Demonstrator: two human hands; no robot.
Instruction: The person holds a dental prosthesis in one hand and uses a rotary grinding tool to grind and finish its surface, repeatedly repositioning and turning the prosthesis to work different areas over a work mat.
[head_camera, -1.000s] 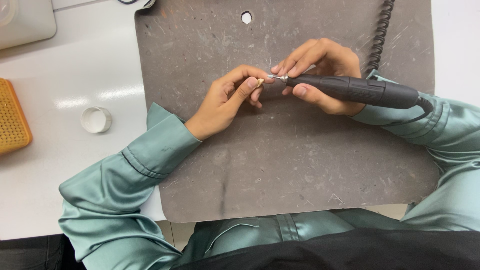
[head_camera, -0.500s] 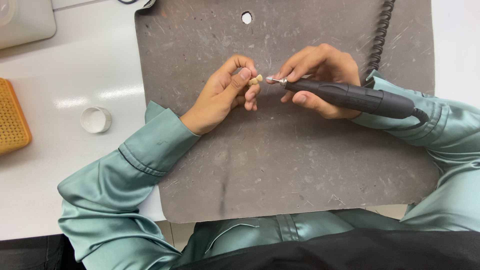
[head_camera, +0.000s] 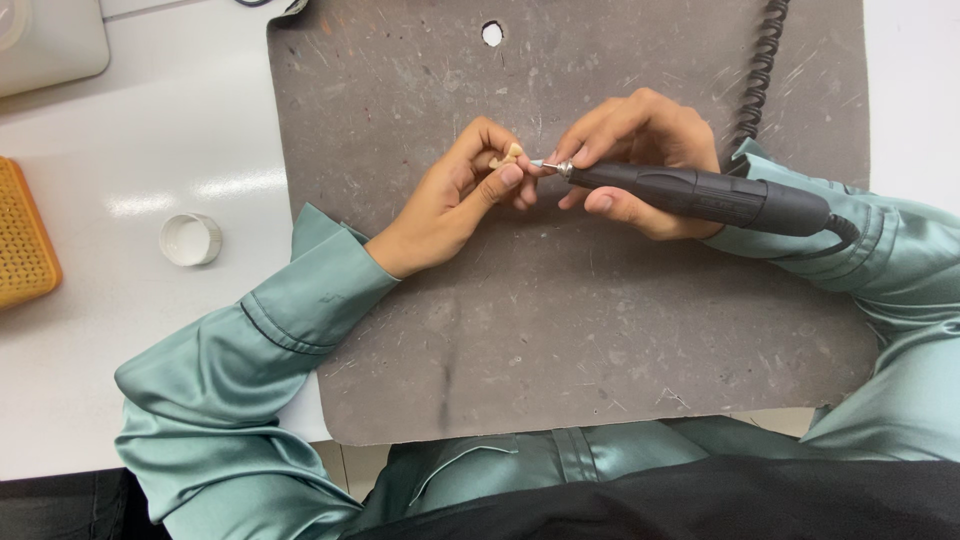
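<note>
Since the earlier frame, little has shifted; the tool tip has been brought back against the piece. At the far left edge, an orange block (head_camera: 22, 235) is cut off by the frame, and a white ring cap (head_camera: 190, 239) lies on open white table (head_camera: 150, 130). The small cream piece (head_camera: 507, 156) is pinched in the closed fingers of the left hand (head_camera: 455, 200) above the grey mat (head_camera: 560, 320). The black rotary handpiece (head_camera: 700, 195) is gripped by the curled right hand (head_camera: 640, 150), its coiled cord (head_camera: 758, 70) running to the top edge.
</note>
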